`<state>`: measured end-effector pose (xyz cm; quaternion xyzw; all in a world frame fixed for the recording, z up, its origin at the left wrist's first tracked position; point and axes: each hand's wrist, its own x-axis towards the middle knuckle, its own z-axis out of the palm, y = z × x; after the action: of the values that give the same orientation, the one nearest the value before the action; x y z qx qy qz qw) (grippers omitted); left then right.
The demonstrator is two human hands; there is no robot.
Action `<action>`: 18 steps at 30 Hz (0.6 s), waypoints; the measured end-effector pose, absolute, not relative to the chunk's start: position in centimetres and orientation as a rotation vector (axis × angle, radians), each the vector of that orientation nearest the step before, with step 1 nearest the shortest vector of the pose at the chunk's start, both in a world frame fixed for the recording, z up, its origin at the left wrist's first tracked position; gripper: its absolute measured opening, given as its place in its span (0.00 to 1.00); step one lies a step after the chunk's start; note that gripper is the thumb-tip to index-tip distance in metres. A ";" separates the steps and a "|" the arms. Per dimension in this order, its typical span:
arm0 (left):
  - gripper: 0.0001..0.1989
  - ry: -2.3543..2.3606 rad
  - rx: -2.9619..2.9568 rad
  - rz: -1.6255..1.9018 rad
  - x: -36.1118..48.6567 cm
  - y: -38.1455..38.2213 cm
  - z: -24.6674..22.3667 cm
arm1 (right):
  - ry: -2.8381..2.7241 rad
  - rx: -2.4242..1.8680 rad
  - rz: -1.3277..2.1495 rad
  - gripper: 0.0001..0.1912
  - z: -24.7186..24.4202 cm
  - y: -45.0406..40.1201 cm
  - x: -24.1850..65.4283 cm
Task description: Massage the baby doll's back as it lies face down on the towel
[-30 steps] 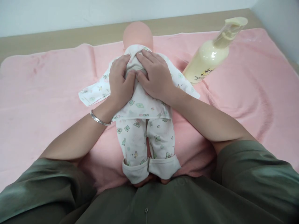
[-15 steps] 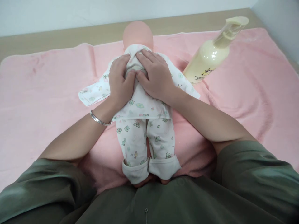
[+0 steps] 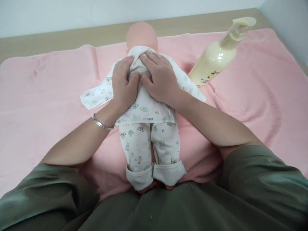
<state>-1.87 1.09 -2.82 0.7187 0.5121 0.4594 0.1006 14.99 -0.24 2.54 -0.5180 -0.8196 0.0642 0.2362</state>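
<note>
A baby doll (image 3: 141, 36) lies with the smooth back of its head toward me; its face is hidden. It wears a white printed top (image 3: 154, 112) and matching trousers (image 3: 137, 142) with turned-up cuffs. My left hand (image 3: 124, 82) rests flat on the left side of the doll's upper back, fingers stretched out. On the other side of the upper back lies my right hand (image 3: 161, 77), also flat and open. The two thumbs almost meet over the spine, and the fabric is creased between the hands.
A pink blanket (image 3: 53, 96) spreads beneath the doll over a wooden surface (image 3: 106, 32). To the right stands a pale yellow pump bottle (image 3: 214, 59), close to the doll's sleeve. A white wall (image 3: 72, 16) runs along the back.
</note>
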 end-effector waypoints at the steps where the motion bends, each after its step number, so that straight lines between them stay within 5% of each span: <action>1: 0.26 1.509 2.111 1.348 -1.8 1.0 -2.8 | -2.261 -1.407 0.158 0.42 2.7 -0.4 15.1; 18: 0.22 1.528 2.038 1.233 -1.8 1.3 -2.3 | -2.388 -1.589 0.048 0.33 4.2 -3.6 14.1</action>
<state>-1.84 1.28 -2.34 0.7114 0.5334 0.4305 0.1554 14.13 -3.55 4.18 -0.5487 -0.8247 0.0167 0.1360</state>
